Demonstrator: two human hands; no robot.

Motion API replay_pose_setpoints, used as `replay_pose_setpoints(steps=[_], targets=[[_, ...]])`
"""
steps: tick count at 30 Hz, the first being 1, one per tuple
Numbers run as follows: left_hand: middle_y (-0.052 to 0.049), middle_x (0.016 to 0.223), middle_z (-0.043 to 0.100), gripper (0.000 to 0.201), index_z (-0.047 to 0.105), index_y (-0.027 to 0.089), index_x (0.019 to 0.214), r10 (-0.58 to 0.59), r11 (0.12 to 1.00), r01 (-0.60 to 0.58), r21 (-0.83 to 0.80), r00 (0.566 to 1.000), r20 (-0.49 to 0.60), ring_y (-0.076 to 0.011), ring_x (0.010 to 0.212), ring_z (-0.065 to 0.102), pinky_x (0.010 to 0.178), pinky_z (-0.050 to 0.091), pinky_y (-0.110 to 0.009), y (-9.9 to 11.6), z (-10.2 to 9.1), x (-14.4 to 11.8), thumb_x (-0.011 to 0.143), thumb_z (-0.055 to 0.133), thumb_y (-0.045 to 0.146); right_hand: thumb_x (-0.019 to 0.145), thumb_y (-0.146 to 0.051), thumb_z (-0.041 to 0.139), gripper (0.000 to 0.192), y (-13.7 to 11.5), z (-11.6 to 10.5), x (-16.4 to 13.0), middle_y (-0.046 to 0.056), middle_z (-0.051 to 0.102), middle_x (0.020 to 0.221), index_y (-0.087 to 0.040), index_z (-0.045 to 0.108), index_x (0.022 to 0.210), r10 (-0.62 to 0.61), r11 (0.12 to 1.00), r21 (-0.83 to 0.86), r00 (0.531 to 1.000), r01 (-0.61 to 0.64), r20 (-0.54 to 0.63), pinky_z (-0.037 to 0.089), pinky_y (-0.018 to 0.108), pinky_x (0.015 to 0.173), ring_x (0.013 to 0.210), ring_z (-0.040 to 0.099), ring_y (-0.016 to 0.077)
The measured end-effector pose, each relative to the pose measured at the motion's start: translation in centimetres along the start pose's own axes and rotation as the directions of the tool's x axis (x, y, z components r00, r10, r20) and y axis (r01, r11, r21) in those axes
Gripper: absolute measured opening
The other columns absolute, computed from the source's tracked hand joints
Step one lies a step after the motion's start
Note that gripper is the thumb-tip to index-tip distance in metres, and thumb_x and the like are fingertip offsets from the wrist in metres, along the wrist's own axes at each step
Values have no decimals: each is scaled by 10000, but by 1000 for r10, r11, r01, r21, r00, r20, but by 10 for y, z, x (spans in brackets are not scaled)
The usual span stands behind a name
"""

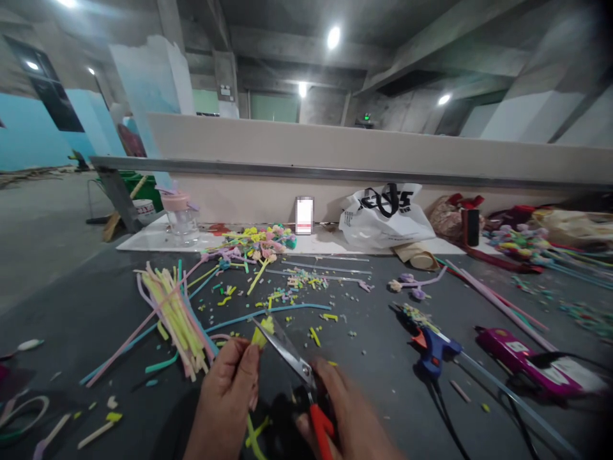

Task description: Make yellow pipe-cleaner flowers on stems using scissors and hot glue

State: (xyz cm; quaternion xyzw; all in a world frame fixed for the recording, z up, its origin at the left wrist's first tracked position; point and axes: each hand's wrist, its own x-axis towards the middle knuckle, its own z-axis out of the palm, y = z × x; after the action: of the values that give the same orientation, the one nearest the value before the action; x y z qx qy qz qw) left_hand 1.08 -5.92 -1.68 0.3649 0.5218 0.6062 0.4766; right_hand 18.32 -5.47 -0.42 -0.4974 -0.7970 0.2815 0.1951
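Between thumb and fingers, my left hand (230,390) pinches a small yellow flower-like piece (262,332) made of fuzzy stems. My right hand (345,409) is closed around the red handles of a pair of scissors (299,367). The scissor blades are spread, and one tip reaches against the yellow piece. Part of the right hand is blurred. Yellow-green stem lengths (256,437) lie below the left hand. To its left is a bundle of yellow, pink and blue pipe cleaners (177,319).
A blue glue gun (433,351) and a magenta corded tool (527,361) lie to the right. Cut scraps (306,280) litter the table. Finished-looking flowers (268,239), a phone (304,216), a clear jar (182,220) and a white bag (385,217) stand along the back panel.
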Motion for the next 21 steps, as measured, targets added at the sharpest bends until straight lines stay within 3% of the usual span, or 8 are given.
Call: replay_pose_setpoints(steps=[6,21], targets=[[56,517,423,306,495,183,689,73,969,-81,234,996,44,-85,481,404,472,348,-191,-2,-7,0,790,494,472,755,-344,519,480,1,4,4,139,542,1059,-182,409,1194,-6,1000,-12,1000,6,15,445,378,759,925,539,264],[65,526,367,323,441,188,649,48,977,-65,203,995,87,-79,469,346,441,303,-190,-9,-8,2,817,450,464,772,-377,494,326,-4,7,2,102,590,915,-192,447,1037,-4,996,-85,999,7,37,438,330,673,800,567,233]])
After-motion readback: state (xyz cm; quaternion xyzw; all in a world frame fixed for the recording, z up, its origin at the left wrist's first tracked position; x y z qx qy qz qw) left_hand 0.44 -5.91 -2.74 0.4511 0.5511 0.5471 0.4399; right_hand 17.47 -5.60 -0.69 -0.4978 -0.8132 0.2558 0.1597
